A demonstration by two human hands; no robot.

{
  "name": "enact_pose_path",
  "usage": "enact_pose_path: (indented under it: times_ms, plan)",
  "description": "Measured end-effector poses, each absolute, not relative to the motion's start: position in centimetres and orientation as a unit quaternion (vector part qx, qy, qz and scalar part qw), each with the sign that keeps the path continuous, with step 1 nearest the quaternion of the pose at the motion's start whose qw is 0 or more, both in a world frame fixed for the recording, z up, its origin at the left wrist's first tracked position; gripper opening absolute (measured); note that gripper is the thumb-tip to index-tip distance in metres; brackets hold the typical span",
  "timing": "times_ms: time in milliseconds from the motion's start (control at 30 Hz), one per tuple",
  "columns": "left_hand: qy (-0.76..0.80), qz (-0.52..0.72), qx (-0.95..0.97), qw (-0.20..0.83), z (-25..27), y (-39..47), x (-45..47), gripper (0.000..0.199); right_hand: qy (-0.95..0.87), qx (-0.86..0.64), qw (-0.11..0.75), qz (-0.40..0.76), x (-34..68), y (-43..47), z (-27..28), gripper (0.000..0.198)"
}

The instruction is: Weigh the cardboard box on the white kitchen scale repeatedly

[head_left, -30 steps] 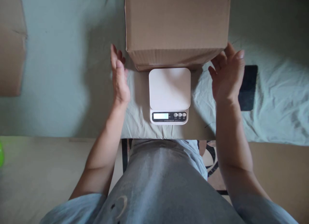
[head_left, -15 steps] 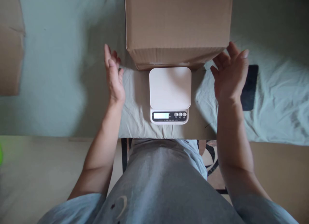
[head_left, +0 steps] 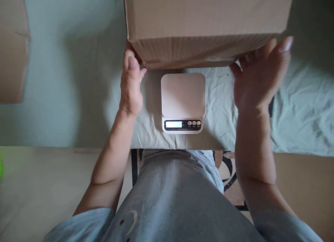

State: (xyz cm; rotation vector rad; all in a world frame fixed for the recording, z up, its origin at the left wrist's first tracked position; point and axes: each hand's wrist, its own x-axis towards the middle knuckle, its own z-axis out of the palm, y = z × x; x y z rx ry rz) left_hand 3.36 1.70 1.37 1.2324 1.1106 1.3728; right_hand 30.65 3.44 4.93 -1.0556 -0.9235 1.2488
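Observation:
A large cardboard box (head_left: pixel 206 15) fills the top of the view, cut off by its upper edge and raised off the cloth. My left hand (head_left: pixel 131 83) grips its lower left corner, thumb outside and the other fingers partly hidden behind it. Under the lower right edge, my right hand (head_left: pixel 261 73) supports the box with palm up and fingers beneath it. Just nearer to me than the box lies a white kitchen scale (head_left: pixel 183 95). Nothing rests on its plate, and its display is lit, though the reading is too washed out to make out.
A pale green cloth (head_left: pixel 52 82) covers the table, wrinkled at the right. At the far left lies a flat piece of cardboard (head_left: pixel 12 68). A dark phone-like slab (head_left: pixel 271 108) is mostly hidden behind my right wrist. The table's front edge runs just before my body.
My left hand has moved in to the box and taken hold of its corner. The box has risen, looks larger and has shifted right, with my right hand moving along under it.

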Motion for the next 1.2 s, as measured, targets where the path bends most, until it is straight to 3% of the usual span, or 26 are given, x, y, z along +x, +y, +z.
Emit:
enact_pose_path:
  times_ms: [200, 333, 500, 967, 1200]
  plan:
    - [0.461, 0.546, 0.519, 0.468, 4.9, -4.5, 4.4, 0.063, -0.401, -0.419, 0.634, 0.512, 31.1, -2.2, 6.1, 0.033]
    - [0.496, 0.529, 0.516, 0.456, 4.4, -8.6, 4.6, 0.056, -0.395, -0.452, 0.628, 0.495, 30.6, -5.4, 5.2, 0.036]
    - [0.511, 0.512, 0.516, 0.459, 4.0, -11.3, 4.9, 0.062, -0.405, -0.462, 0.612, 0.497, 30.4, -7.6, 4.5, 0.037]
    - [0.534, 0.526, 0.468, 0.468, 2.6, -11.4, 4.2, 0.063, -0.375, -0.511, 0.596, 0.493, 31.4, -8.4, 3.3, 0.049]
    - [0.538, 0.550, 0.432, 0.471, 2.9, -11.1, 3.4, 0.054, -0.341, -0.533, 0.601, 0.490, 33.2, -8.3, 3.0, 0.051]
